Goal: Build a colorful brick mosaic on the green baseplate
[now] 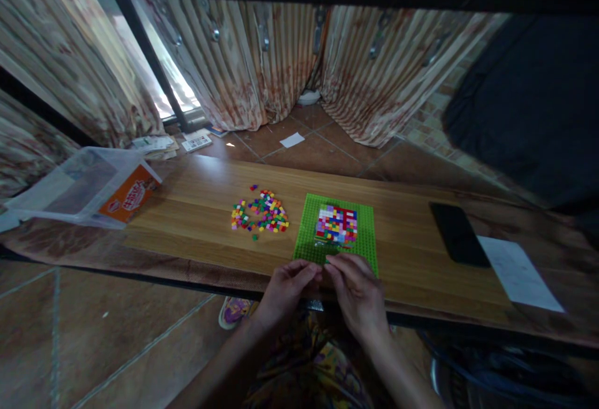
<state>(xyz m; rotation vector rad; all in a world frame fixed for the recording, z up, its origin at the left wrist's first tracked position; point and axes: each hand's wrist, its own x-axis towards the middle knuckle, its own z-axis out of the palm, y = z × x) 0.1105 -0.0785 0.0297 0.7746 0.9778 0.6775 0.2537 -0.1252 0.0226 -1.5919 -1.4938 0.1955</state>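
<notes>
A lime-green studded baseplate lies on the wooden board in front of me. A block of many-coloured toy bricks is pressed together on its middle. At the plate's near edge, my left hand is closed, thumb and fingers pinched. Beside it, my right hand also pinches, its fingertips close to the left ones. A speck of green shows at the right fingertips, too small to tell from the plate behind. Left of the plate is a loose pile of small coloured bricks.
A clear plastic box with an orange label stands at the board's left end. On the right lie a black phone and a white sheet of paper. Striped curtains hang behind, above a tiled floor.
</notes>
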